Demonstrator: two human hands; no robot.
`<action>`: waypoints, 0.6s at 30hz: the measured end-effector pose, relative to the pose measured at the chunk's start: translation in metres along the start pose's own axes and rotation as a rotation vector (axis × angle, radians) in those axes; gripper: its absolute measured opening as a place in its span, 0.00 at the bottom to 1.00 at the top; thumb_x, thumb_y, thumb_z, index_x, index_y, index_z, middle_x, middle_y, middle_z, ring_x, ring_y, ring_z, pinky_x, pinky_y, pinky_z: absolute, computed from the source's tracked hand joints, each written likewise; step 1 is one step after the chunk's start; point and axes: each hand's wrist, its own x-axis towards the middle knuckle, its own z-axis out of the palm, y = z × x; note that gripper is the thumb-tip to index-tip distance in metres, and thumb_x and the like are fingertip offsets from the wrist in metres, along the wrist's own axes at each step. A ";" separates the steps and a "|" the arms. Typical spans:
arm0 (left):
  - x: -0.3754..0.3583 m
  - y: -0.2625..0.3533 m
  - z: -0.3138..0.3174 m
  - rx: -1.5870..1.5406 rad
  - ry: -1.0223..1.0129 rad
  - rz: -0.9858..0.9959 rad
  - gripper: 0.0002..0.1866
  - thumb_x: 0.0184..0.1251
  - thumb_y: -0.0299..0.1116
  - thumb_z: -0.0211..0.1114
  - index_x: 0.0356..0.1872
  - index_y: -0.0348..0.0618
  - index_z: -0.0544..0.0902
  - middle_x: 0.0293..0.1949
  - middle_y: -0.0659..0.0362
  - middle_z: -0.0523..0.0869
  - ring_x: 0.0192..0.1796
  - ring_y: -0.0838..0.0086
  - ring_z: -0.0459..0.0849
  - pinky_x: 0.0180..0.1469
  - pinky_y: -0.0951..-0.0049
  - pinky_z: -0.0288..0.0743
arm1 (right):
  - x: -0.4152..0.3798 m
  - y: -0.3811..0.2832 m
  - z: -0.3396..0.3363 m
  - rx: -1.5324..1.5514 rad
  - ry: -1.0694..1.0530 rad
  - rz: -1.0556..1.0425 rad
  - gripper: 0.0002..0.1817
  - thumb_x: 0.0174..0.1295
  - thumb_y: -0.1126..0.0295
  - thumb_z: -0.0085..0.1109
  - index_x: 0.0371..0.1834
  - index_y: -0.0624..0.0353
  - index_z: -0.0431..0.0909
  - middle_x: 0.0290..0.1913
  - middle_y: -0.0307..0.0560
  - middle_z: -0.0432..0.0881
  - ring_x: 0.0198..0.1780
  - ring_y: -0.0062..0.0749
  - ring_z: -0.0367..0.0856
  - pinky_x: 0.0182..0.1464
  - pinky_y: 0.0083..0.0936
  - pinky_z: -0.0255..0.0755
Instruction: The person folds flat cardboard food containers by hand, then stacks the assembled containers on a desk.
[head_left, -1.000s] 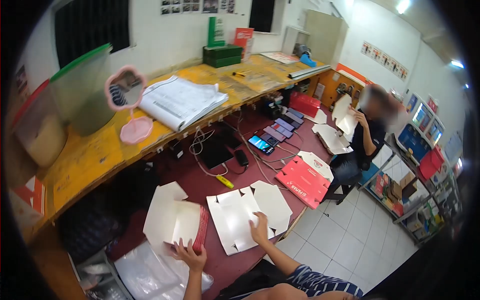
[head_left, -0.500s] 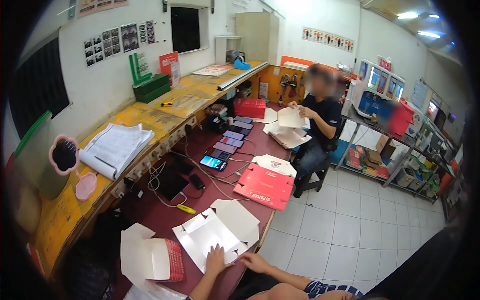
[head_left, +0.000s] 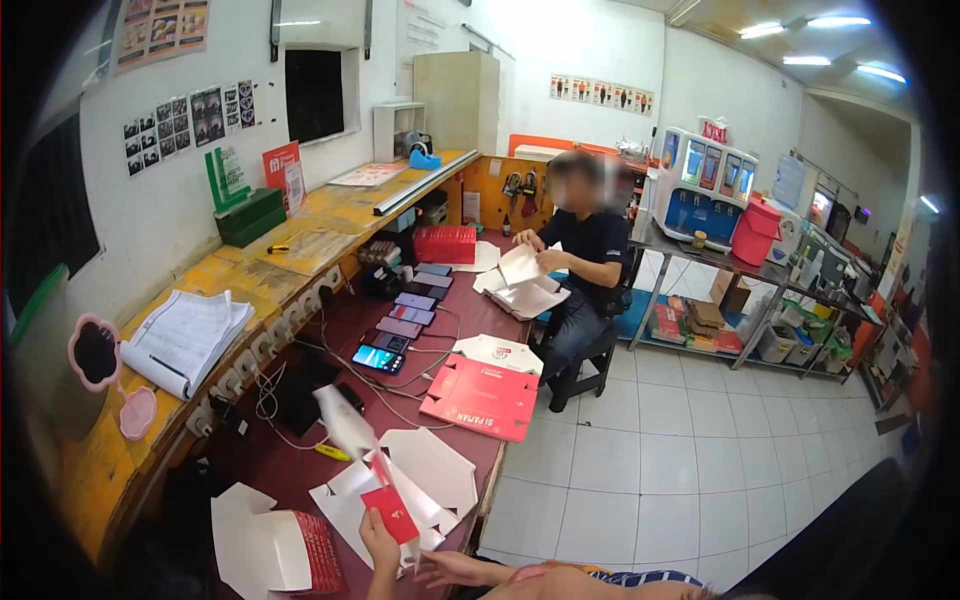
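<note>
A cardboard food carton (head_left: 432, 465) lies unfolded on the table in front of me, white inside facing up. My left hand (head_left: 379, 543) is closed on a raised red panel (head_left: 388, 512) of the carton, with a white flap (head_left: 345, 422) tilting up beyond it, smeared by motion. My right hand (head_left: 450, 568) is at the near edge, fingers loosely stretched toward the panel's lower end. To the left of my hands stands a partly folded carton (head_left: 262, 545) with a red printed side.
Flat red cartons (head_left: 480, 395) lie further along the table (head_left: 300, 450). Several phones (head_left: 380, 358) with cables and a yellow highlighter (head_left: 331, 452) are by the shelf (head_left: 300, 250). A seated co-worker (head_left: 580, 245) handles another carton (head_left: 522, 290).
My left hand has gone from lying flat on the carton to holding a raised red panel. The white flap now stands up. The camera view has shifted right.
</note>
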 end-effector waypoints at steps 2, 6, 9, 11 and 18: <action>-0.003 0.009 0.009 -0.392 0.201 -0.021 0.13 0.68 0.35 0.45 0.35 0.35 0.74 0.28 0.60 0.78 0.28 0.81 0.76 0.30 0.81 0.70 | -0.004 -0.013 0.009 0.315 0.057 -0.252 0.21 0.64 0.54 0.40 0.51 0.58 0.66 0.53 0.45 0.72 0.51 0.33 0.73 0.53 0.29 0.65; -0.007 0.016 -0.014 -0.299 -0.086 -0.027 0.10 0.61 0.26 0.53 0.43 0.34 0.72 0.33 0.56 0.79 0.30 0.74 0.80 0.30 0.74 0.79 | -0.026 -0.048 -0.019 0.376 0.338 -0.364 0.15 0.59 0.58 0.51 0.46 0.52 0.71 0.42 0.38 0.77 0.43 0.23 0.75 0.42 0.22 0.69; -0.011 0.031 -0.006 -0.260 -0.097 0.020 0.13 0.56 0.21 0.56 0.44 0.32 0.71 0.36 0.56 0.79 0.33 0.72 0.80 0.34 0.72 0.80 | -0.057 -0.079 -0.026 0.381 0.222 -0.473 0.13 0.57 0.65 0.54 0.45 0.55 0.71 0.40 0.40 0.77 0.40 0.21 0.75 0.38 0.18 0.70; -0.015 0.035 -0.001 -0.264 -0.075 0.105 0.16 0.55 0.19 0.57 0.46 0.32 0.69 0.37 0.55 0.79 0.35 0.71 0.80 0.34 0.71 0.80 | -0.068 -0.095 -0.008 0.400 0.127 -0.519 0.14 0.56 0.68 0.55 0.45 0.57 0.71 0.40 0.41 0.77 0.39 0.20 0.75 0.37 0.17 0.70; -0.043 0.061 0.040 -0.433 0.059 0.246 0.19 0.58 0.25 0.57 0.49 0.31 0.63 0.38 0.52 0.78 0.34 0.72 0.80 0.34 0.71 0.79 | -0.040 -0.065 0.062 -0.508 0.716 -1.485 0.10 0.44 0.85 0.63 0.24 0.65 0.70 0.38 0.46 0.73 0.38 0.24 0.73 0.38 0.17 0.69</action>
